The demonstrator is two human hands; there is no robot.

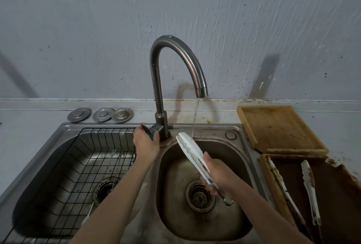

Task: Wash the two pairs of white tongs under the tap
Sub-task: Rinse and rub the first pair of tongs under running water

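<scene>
- Plainly, the right hand (216, 173) grips one pair of white tongs (192, 152) around its metal shaft, the pale scalloped tips tilted up to meet the thin stream from the tap (175, 64) over the right basin (242, 167).
- The left hand (145, 142) is closed around the tap lever (149, 131); a hard push could turn the trickle into a jet that bounces off the flat tips and sprays the counter.
- The grip sits low on a slick, wet steel handle, so the tongs could slide down towards the drain (200, 196).
- A second pair of tongs (310, 189), smeared brown, lies on the dark tray (336, 195) to the right, not yet washed; another pale utensil lies beside it.
- A third slim utensil lies under the black wire rack (82, 157) in the left basin; whether it is tongs I cannot tell.
- The basins are dull brushed steel, and the board (277, 126) is worn bamboo.
</scene>
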